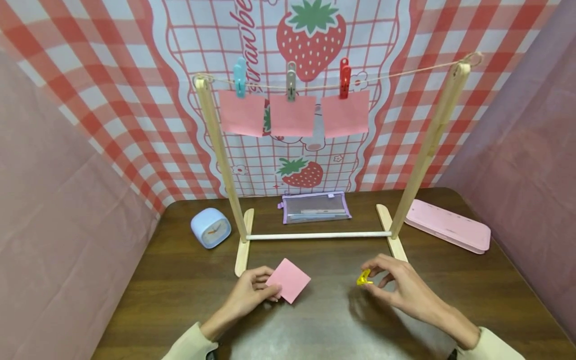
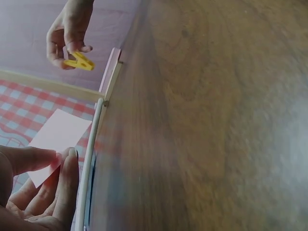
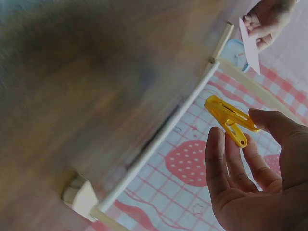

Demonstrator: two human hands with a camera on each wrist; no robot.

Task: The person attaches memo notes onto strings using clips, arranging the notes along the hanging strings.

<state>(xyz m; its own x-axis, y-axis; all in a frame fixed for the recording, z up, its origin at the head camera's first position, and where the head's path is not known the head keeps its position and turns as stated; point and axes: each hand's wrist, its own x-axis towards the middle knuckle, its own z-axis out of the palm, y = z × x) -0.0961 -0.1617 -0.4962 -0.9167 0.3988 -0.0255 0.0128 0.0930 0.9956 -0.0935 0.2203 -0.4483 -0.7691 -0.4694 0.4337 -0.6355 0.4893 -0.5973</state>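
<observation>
My left hand [image 1: 254, 292] pinches a pink paper square [image 1: 290, 280] by one corner between thumb and fingers, above the front of the table. To its right, my right hand [image 1: 402, 286] holds a yellow clothespin [image 1: 363, 277] by its handle ends, thumb on one and fingers on the other, as the right wrist view shows. Behind both hands, three pink paper squares [image 1: 293, 116] hang from a string [image 1: 405, 73], under a light blue clothespin [image 1: 240, 77], a grey clothespin [image 1: 291, 81] and a red clothespin [image 1: 344, 78].
The string runs between two wooden posts [image 1: 423, 155], joined low down by a white rod [image 1: 315, 236]. A blue clock [image 1: 210, 228] stands left of the frame. Behind the rod lies a clear pencil pouch [image 1: 315, 207]; a pink case [image 1: 447, 226] is at the right.
</observation>
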